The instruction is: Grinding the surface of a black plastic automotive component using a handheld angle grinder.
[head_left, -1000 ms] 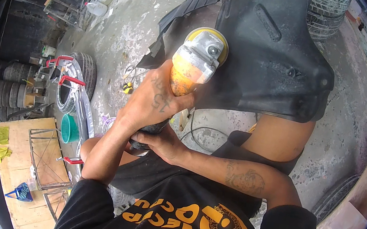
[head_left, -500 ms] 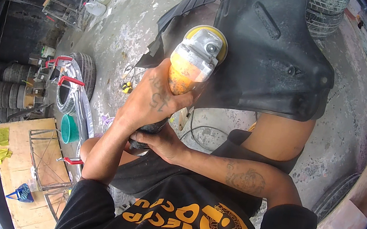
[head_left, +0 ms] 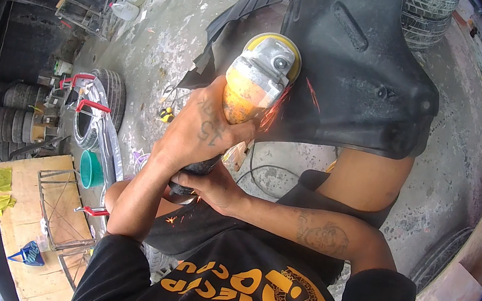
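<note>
An angle grinder [head_left: 254,86] with a worn orange body, a scuffed metal head and a yellow-rimmed disc lies in both my hands. My left hand [head_left: 200,128] is wrapped round the orange body just behind the head. Lower down, my right hand [head_left: 216,187] grips the dark rear end of the tool. Orange sparks [head_left: 271,110] fly beside the head, and a few more show near my right hand. The disc is over a large black moulded panel [head_left: 354,74], which reaches across my bare knee. The disc's underside and the exact contact point are hidden.
A black cable [head_left: 269,169] loops over the stained concrete floor. Red-handled clamps [head_left: 94,107] sit on a long silvery piece at left, near a tyre [head_left: 113,99] and a green bucket [head_left: 91,169]. Stacked tyres [head_left: 427,19] stand beyond the panel, and plastic jugs [head_left: 125,10] stand at far left.
Sparks have appeared around the grinder and near my right hand. The grinder has shifted very slightly to the right; both hands keep their hold.
</note>
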### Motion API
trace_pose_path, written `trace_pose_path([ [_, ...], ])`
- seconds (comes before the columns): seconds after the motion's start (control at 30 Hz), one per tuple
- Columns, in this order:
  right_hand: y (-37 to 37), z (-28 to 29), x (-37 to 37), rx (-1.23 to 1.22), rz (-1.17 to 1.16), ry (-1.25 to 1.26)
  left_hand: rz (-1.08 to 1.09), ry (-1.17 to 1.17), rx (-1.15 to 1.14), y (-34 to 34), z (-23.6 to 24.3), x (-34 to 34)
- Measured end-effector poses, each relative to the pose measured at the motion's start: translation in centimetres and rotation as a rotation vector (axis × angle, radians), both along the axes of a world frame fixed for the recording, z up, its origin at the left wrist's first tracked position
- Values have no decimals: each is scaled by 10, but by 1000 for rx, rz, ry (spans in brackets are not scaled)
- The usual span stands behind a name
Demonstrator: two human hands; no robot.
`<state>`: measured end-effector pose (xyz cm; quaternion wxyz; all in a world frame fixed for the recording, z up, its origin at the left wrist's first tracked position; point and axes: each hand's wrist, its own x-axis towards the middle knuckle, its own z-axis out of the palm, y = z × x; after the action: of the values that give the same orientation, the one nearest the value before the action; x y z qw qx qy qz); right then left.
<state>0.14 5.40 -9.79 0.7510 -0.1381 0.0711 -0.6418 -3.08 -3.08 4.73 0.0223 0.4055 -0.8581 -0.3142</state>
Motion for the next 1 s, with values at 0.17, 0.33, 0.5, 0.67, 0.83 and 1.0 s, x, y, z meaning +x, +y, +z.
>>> trace_pose_path([
  [0.17,0,-2,1,0,-4,-31,-19,20,-37,0,-2,1],
  [0.33,-1,-3,5,38,-73,-9,-16,14,-42,-1,-3,1],
  [0.5,0,-3,1,56,19,24,-10,-8,-37,1,1,-2],
  [0.67,1,0,3,43,-50,-3,-10,18,-35,-1,-3,1],
  [0.83,-2,-6,6,37,-30,29,8,15,-4,0,-2,0],
  [1.0,1,-1,2,31,-84,-7,1,-21,-5,1,2,-2],
])
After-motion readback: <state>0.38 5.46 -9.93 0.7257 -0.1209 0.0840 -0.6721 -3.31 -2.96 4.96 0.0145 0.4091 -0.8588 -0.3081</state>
